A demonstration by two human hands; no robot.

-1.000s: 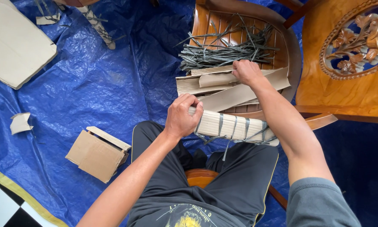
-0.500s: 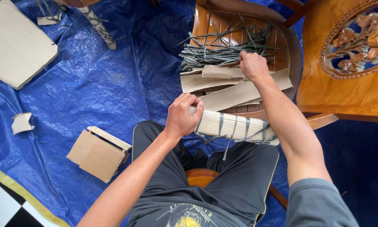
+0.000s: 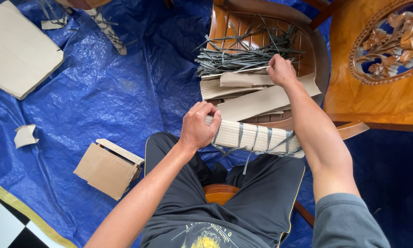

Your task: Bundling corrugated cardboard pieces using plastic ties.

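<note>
My left hand (image 3: 198,126) grips the left end of a pale rolled bundle (image 3: 257,138) bound with several thin dark strips, held across my lap. My right hand (image 3: 280,70) reaches forward onto the wooden chair seat (image 3: 313,46). Its fingers pinch a thin dark strip at the edge of a pile of dark grey strips (image 3: 243,54). Just below that hand lie stacked cardboard strips (image 3: 257,98) on the same seat.
A blue tarp (image 3: 101,87) covers the floor. A folded cardboard box (image 3: 106,169) lies at my left knee, a flat cardboard sheet (image 3: 16,53) at far left, a small scrap (image 3: 25,136) nearby. A carved wooden chair back (image 3: 381,59) stands at right.
My right hand has moved up the chair seat, from the cardboard strips to the pile of dark strips. My left hand keeps its hold on the bundle.
</note>
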